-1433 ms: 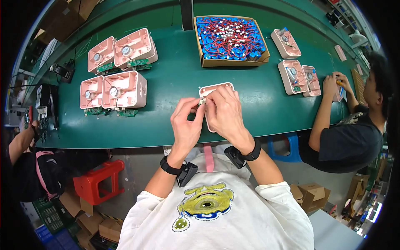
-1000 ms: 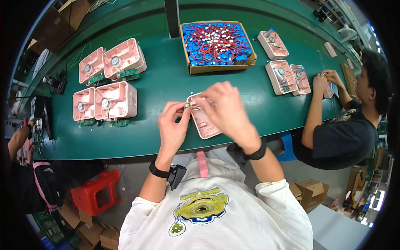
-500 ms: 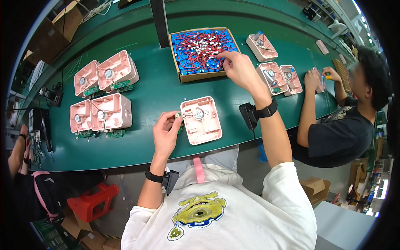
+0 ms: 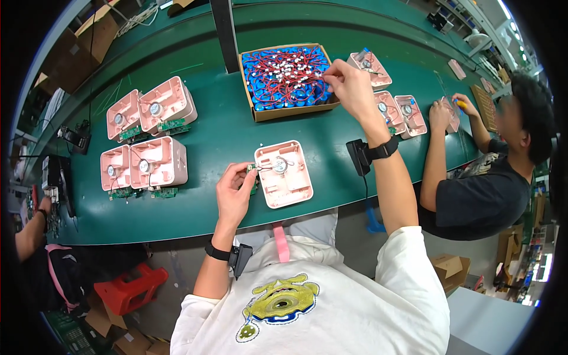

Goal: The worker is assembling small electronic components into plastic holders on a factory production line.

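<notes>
Head view: left hand [image 4: 234,190] has its grip clamped, thumb against fingers, on a small green circuit board [image 4: 252,173] at the left edge of an open pink housing [image 4: 289,186]. Housing lies near the front edge of the green bench [image 4: 222,139] — round speaker [image 4: 280,166] inside, thin wires running toward the board. Right hand [image 4: 352,89] is at the right edge of a cardboard box [image 4: 296,113] packed with blue cells [image 4: 258,98] and red leads [image 4: 278,84]; thumb and fingertips close together — cannot tell whether this grip has closed on a lead. Four pink shells [image 4: 171,155] sit to the left, green boards [image 4: 164,192] along their near edges.
</notes>
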The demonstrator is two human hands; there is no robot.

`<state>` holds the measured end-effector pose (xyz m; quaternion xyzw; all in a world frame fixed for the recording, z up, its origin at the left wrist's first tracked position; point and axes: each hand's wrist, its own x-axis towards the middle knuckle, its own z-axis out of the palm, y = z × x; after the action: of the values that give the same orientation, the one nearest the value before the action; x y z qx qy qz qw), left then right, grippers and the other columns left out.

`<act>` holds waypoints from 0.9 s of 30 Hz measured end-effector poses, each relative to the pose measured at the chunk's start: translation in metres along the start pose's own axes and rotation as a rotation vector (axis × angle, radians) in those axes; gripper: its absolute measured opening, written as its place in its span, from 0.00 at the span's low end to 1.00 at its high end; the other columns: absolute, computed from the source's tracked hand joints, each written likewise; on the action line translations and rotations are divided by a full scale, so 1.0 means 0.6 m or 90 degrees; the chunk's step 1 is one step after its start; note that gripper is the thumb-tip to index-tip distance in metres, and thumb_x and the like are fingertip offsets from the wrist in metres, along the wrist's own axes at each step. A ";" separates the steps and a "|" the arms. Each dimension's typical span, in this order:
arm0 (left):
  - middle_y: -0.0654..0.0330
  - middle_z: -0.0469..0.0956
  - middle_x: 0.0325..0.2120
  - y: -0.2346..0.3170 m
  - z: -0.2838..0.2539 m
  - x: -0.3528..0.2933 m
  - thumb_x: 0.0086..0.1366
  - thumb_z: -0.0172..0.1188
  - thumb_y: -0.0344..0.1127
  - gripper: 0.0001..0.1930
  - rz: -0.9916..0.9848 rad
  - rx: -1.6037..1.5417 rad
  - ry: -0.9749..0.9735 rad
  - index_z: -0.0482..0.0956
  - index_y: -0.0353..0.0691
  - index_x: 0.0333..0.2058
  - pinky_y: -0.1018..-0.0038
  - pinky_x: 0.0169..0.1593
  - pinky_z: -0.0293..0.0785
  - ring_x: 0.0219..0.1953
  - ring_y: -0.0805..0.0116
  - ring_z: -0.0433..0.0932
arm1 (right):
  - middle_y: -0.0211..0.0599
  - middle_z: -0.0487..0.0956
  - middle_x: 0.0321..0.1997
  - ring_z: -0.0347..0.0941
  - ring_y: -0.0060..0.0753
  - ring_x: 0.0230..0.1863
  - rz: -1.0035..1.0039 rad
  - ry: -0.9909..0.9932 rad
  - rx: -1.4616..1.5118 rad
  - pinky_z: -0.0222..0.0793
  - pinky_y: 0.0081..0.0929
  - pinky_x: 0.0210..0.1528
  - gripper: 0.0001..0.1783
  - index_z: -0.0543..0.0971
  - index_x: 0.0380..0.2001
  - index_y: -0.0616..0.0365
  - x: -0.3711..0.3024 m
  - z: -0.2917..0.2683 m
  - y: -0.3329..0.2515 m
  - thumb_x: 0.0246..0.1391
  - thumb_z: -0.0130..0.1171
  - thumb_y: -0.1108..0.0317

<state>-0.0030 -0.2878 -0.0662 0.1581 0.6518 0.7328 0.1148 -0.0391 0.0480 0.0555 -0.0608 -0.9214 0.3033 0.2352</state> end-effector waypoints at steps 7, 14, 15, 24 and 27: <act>0.64 0.77 0.41 -0.001 0.002 -0.002 0.72 0.63 0.23 0.09 -0.021 -0.005 0.005 0.79 0.28 0.49 0.79 0.48 0.76 0.44 0.77 0.79 | 0.47 0.87 0.41 0.85 0.28 0.35 0.072 0.089 0.429 0.79 0.21 0.34 0.08 0.83 0.41 0.71 0.010 -0.006 -0.011 0.67 0.62 0.74; 0.65 0.77 0.41 -0.002 -0.002 -0.002 0.72 0.63 0.23 0.10 -0.028 -0.007 0.015 0.79 0.29 0.50 0.79 0.48 0.76 0.44 0.76 0.80 | 0.49 0.87 0.42 0.86 0.33 0.39 -0.002 0.091 0.580 0.84 0.23 0.40 0.11 0.83 0.48 0.72 0.016 -0.033 -0.047 0.69 0.59 0.74; 0.65 0.78 0.41 -0.002 -0.001 -0.004 0.72 0.63 0.23 0.10 -0.034 -0.008 0.017 0.80 0.28 0.50 0.80 0.48 0.77 0.44 0.77 0.80 | 0.49 0.87 0.42 0.87 0.34 0.41 -0.011 0.099 0.587 0.84 0.24 0.42 0.12 0.83 0.48 0.72 0.015 -0.033 -0.046 0.69 0.59 0.74; 0.65 0.78 0.42 0.000 0.005 0.004 0.72 0.63 0.23 0.10 -0.033 -0.022 0.009 0.80 0.29 0.49 0.80 0.48 0.76 0.44 0.77 0.80 | 0.48 0.87 0.44 0.87 0.35 0.44 0.024 0.021 0.461 0.85 0.26 0.47 0.11 0.83 0.47 0.71 0.037 -0.036 -0.024 0.69 0.59 0.73; 0.63 0.78 0.40 0.002 0.005 0.006 0.71 0.63 0.22 0.09 -0.019 -0.019 0.026 0.79 0.27 0.48 0.80 0.44 0.78 0.40 0.78 0.80 | 0.47 0.87 0.43 0.87 0.33 0.44 0.000 0.052 0.490 0.84 0.25 0.47 0.11 0.83 0.46 0.70 0.041 -0.041 -0.038 0.69 0.59 0.73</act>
<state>-0.0051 -0.2835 -0.0645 0.1321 0.6454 0.7436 0.1147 -0.0485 0.0486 0.0958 0.0199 -0.7301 0.6242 0.2773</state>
